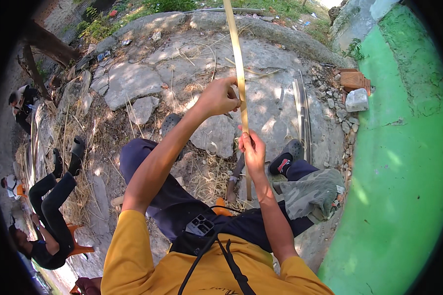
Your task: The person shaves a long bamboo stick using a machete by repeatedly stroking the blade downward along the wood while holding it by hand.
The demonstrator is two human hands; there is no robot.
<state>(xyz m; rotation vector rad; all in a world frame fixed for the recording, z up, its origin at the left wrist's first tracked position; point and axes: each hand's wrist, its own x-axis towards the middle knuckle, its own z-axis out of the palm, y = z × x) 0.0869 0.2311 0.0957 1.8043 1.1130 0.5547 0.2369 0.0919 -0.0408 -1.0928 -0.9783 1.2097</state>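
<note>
A long, pale bamboo strip (237,54) stands nearly upright before me, running from the top edge of the view down between my legs. My left hand (220,97) is closed, with its fingertips against the strip's left side. Below those fingers pokes a small dark pointed tip (228,116); what it belongs to is hidden by the hand. Lower down, my right hand (253,150) grips the strip between thumb and fingers. Thin curly shavings (209,179) lie on the ground between my feet. A camouflage cloth (312,194) covers part of my right leg.
Split strips (300,113) lie right of my right foot. A green wall (384,187) rises at the right, with bricks (354,78) and a pale block (357,100) at its base. At the left, a person (49,236) sits on an orange chair (79,241). The paving is cracked.
</note>
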